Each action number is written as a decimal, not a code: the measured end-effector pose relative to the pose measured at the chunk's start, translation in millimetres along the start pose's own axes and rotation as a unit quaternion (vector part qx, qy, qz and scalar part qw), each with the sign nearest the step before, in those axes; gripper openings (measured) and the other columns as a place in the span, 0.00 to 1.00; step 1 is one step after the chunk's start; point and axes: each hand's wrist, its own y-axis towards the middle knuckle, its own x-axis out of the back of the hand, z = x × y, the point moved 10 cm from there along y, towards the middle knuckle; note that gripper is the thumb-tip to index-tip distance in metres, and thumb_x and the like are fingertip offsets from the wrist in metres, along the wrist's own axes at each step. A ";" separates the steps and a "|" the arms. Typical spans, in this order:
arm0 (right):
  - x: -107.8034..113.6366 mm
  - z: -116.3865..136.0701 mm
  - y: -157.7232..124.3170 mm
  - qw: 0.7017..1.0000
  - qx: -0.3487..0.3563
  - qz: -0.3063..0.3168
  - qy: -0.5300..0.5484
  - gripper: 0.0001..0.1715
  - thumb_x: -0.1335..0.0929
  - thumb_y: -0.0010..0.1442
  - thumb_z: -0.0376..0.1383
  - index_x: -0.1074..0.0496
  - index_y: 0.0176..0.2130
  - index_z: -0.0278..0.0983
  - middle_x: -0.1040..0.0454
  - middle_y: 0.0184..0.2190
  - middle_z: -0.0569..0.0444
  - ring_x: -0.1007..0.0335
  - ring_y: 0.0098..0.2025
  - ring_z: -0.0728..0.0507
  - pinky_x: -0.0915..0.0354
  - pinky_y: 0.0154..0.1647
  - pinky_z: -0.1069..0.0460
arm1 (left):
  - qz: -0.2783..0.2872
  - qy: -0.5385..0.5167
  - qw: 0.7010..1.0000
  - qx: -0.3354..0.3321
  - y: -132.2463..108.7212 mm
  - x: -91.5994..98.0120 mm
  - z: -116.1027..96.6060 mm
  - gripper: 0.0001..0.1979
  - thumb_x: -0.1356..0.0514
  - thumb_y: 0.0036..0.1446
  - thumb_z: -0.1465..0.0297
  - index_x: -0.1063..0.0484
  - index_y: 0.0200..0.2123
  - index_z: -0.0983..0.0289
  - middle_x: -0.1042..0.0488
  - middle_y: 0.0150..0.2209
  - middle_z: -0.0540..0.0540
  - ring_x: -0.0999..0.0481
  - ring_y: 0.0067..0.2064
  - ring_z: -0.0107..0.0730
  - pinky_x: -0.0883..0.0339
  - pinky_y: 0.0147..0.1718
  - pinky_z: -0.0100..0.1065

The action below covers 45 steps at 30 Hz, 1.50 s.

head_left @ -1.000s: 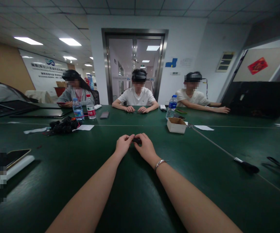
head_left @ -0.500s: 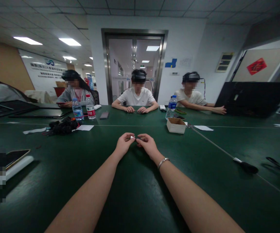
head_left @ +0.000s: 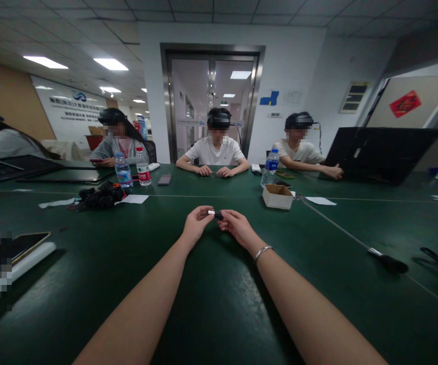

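Note:
Both of my hands hover over the middle of the green table, fingertips facing each other. Between them lies a small black-and-silver piece (head_left: 218, 215), too small to name surely. My left hand (head_left: 198, 223) pinches its shiny silver end between thumb and fingers. At the black end, my right hand (head_left: 238, 226) closes its thumb and forefinger, the other fingers curled beneath. A bracelet circles my right wrist.
An open box (head_left: 277, 196) sits beyond my right hand, near a water bottle (head_left: 270, 167). Right lies a black brush-like item (head_left: 392, 263). Left are a black cable bundle (head_left: 101, 196), paper (head_left: 134, 199), bottles and a phone (head_left: 31, 246). Several people sit across the table (head_left: 211, 304).
My right hand has shifted slightly right, away from my left. More of the black-and-silver piece now shows between them. Across the table at right, the black screen has turned or shifted left.

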 end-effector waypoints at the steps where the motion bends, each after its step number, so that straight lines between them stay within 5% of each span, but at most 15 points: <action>1: 0.5 -0.2 0.1 1.000 -0.001 -0.002 0.003 0.18 0.26 0.47 0.41 0.29 0.37 0.33 0.26 0.23 0.53 0.32 0.23 0.52 0.34 0.26 0.56 | -0.007 0.005 1.000 0.006 0.0 1.3 1.1 0.15 0.33 0.42 0.69 0.25 0.37 0.64 0.23 0.38 0.58 0.25 0.42 0.35 0.34 0.46 0.38; 25: 3.5 -2.7 2.0 0.999 0.000 0.031 -0.006 0.18 0.25 0.46 0.32 0.24 0.40 0.35 0.26 0.27 0.55 0.30 0.28 0.52 0.32 0.32 0.57 | -0.021 0.149 0.987 0.047 4.0 13.2 15.7 0.20 0.38 0.46 0.53 0.30 0.22 0.66 0.31 0.20 0.50 0.34 0.23 0.26 0.42 0.26 0.30; 33: 4.9 -3.5 3.2 1.000 0.001 0.014 0.002 0.19 0.25 0.44 0.33 0.25 0.39 0.35 0.26 0.26 0.55 0.31 0.27 0.53 0.33 0.30 0.57 | -0.010 0.100 0.994 0.046 1.0 8.0 10.9 0.14 0.36 0.46 0.59 0.28 0.27 0.65 0.29 0.24 0.51 0.32 0.26 0.27 0.39 0.28 0.30; 40: 7.8 -4.3 2.6 1.000 -0.011 -0.013 0.016 0.20 0.24 0.44 0.42 0.26 0.33 0.32 0.27 0.22 0.53 0.34 0.23 0.53 0.37 0.24 0.57 | 0.041 0.050 0.998 -0.006 2.7 -3.4 4.7 0.14 0.32 0.41 0.68 0.27 0.34 0.65 0.24 0.36 0.56 0.26 0.38 0.31 0.35 0.44 0.36; 45: 4.9 -3.2 1.7 1.000 -0.006 -0.006 0.008 0.22 0.23 0.42 0.43 0.27 0.33 0.32 0.27 0.22 0.53 0.34 0.23 0.52 0.37 0.24 0.56 | 0.006 0.022 0.996 0.085 -0.9 0.1 16.1 0.23 0.33 0.44 0.64 0.30 0.44 0.62 0.25 0.42 0.58 0.24 0.36 0.31 0.32 0.33 0.31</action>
